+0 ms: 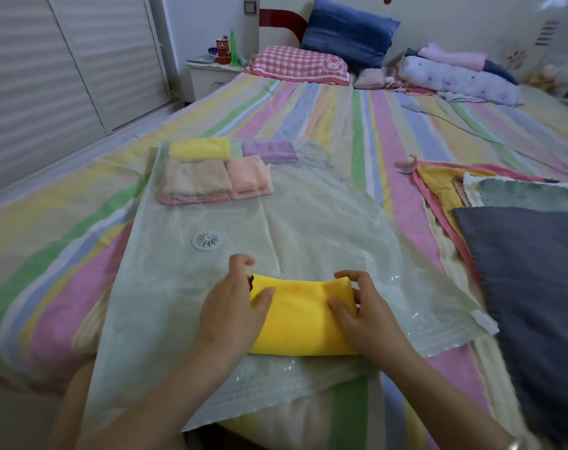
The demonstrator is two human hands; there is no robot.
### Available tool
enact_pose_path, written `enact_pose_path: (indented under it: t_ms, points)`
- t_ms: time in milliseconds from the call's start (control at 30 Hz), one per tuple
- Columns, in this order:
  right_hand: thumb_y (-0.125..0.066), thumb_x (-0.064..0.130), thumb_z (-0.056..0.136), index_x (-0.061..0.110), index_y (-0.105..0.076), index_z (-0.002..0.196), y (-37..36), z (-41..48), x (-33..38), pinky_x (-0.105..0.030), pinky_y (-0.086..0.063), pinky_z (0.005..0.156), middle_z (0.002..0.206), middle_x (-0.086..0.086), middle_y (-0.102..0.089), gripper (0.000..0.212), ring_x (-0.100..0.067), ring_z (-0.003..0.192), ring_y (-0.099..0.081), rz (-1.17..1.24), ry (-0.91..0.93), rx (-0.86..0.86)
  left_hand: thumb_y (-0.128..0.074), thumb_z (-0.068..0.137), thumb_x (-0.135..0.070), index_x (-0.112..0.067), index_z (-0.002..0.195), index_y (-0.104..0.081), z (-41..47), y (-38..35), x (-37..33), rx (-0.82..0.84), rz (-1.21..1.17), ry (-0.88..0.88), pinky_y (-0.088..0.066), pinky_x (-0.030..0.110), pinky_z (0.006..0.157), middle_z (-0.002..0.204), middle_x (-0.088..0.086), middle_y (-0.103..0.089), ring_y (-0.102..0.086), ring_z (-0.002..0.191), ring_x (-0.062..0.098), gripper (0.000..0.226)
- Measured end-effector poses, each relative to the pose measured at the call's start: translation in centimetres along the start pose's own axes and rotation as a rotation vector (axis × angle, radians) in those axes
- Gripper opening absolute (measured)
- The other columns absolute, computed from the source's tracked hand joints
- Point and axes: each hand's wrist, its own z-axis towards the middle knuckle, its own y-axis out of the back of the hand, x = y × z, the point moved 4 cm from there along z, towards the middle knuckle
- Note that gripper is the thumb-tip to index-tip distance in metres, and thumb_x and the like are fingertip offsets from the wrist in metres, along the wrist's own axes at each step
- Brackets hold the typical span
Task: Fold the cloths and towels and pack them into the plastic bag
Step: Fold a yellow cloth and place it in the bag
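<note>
Two hands are on the folded yellow cloth, which lies on top of the plastic bag near its closest edge, on the striped bed. My left hand rests on the cloth's left end, thumb laid flat across the top and the other fingers curled loosely past the edge, so it presses more than it grips. My right hand has the right end pinched, thumb on top and fingers curled round the far corner. A small dark bit shows at the cloth's left corner (I cannot tell what it is).

Four folded pieces sit at the far end of the bag, seen through the clear film: a pale yellow towel and a purple towel at the back, a beige towel and a pink towel in front of them, the last two touching. A round white valve sits on the bag between those pieces and my hands.

To my right, unfolded cloths lie overlapped on the bed: a dark grey cloth nearest, a green-grey cloth behind it, and a yellow cloth with a pink border under both.
</note>
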Motion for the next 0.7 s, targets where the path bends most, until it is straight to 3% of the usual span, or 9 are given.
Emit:
enact_pose_path:
  t_ms: [100,200,267,333,367,467,567,633,700]
  points:
    - [-0.057,0.023,0.094,0.030,-0.040,0.130,-0.3,0.1,0.0,-0.037,-0.046,0.083,0.098,0.001,-0.053,0.041,-0.025,0.097,-0.058,-0.035,0.011,-0.027,-0.062,0.086,-0.024,-0.019,0.129,-0.051,-0.1,0.5,-1.8,-0.183,0.246,-0.360,-0.049,0.039,0.090,0.138,0.001,-0.051,-0.053,0.122,0.022,0.045]
    - [-0.058,0.022,0.093,0.029,-0.037,0.134,-0.4,-0.1,0.0,-0.033,-0.041,0.078,0.103,0.003,-0.050,0.047,-0.029,0.103,-0.059,-0.087,0.030,-0.065,-0.036,0.096,-0.036,-0.015,0.138,-0.050,-0.4,-1.5,-2.4,0.052,0.387,-0.675,-0.025,0.041,0.112,0.146,0.003,-0.047,-0.041,0.137,0.021,0.049]
    - [-0.061,0.019,0.089,0.027,-0.036,0.136,-0.4,-0.5,0.6,-0.031,-0.040,0.072,0.117,0.005,-0.049,0.054,-0.026,0.104,-0.059,-0.182,0.102,-0.135,-0.005,0.098,-0.052,-0.015,0.149,-0.035,-0.5,-3.1,-1.6,0.248,0.525,-0.662,-0.010,0.041,0.117,0.156,0.004,-0.033,-0.026,0.145,0.017,0.069]
    - [-0.067,0.014,0.079,0.025,-0.046,0.127,-0.1,-0.7,2.1,-0.031,-0.046,0.066,0.132,0.001,-0.047,0.054,-0.024,0.106,-0.058,-0.461,0.303,-0.227,0.028,0.080,-0.062,-0.017,0.154,-0.011,-0.6,-4.2,-0.4,0.363,0.549,-0.587,0.005,0.039,0.120,0.162,-0.001,-0.008,-0.002,0.149,0.011,0.095]
    - [-0.070,0.013,0.073,0.022,-0.054,0.118,-0.2,-0.8,3.0,-0.032,-0.050,0.068,0.132,-0.004,-0.049,0.048,-0.025,0.109,-0.056,-0.582,0.427,-0.259,0.034,0.073,-0.062,-0.018,0.155,-0.004,-0.6,-4.6,0.0,0.389,0.547,-0.571,0.009,0.038,0.120,0.162,-0.003,-0.001,0.004,0.149,0.009,0.100]
    - [-0.065,0.027,0.076,0.015,-0.067,0.095,-1.4,-1.4,5.0,-0.046,-0.046,0.097,0.123,-0.009,-0.061,0.023,-0.033,0.122,-0.052,-0.774,0.716,-0.171,0.023,0.078,-0.067,-0.018,0.155,-0.005,0.0,-4.9,0.4,0.422,0.450,-0.544,0.007,0.033,0.120,0.162,-0.004,-0.002,0.004,0.149,0.007,0.096]
    - [-0.062,0.051,0.072,0.014,-0.069,0.083,-2.7,-1.5,5.1,-0.049,-0.029,0.111,0.124,-0.009,-0.063,0.039,-0.034,0.127,-0.049,-0.905,0.727,0.008,-0.017,0.089,-0.047,-0.020,0.150,-0.028,1.2,-4.0,1.0,0.462,0.018,-0.331,-0.012,0.024,0.119,0.156,-0.003,-0.031,-0.024,0.144,0.007,0.068]
    - [-0.064,0.064,0.068,0.011,-0.067,0.100,-3.2,-1.2,5.4,-0.048,-0.021,0.117,0.140,-0.012,-0.051,0.061,-0.034,0.136,-0.038,-1.015,0.681,0.142,-0.035,0.095,-0.028,-0.028,0.139,-0.046,1.8,-2.6,1.5,0.423,-0.299,-0.185,-0.029,0.023,0.114,0.142,-0.009,-0.050,-0.040,0.134,0.002,0.046]
    - [-0.063,0.075,0.065,0.011,-0.052,0.124,-3.4,-0.7,5.3,-0.048,-0.011,0.119,0.153,-0.012,-0.029,0.088,-0.031,0.142,-0.023,-1.077,0.588,0.320,-0.040,0.098,-0.011,-0.029,0.128,-0.055,1.9,-1.1,2.0,0.329,-0.370,-0.168,-0.036,0.023,0.109,0.131,-0.014,-0.057,-0.046,0.127,-0.003,0.038]
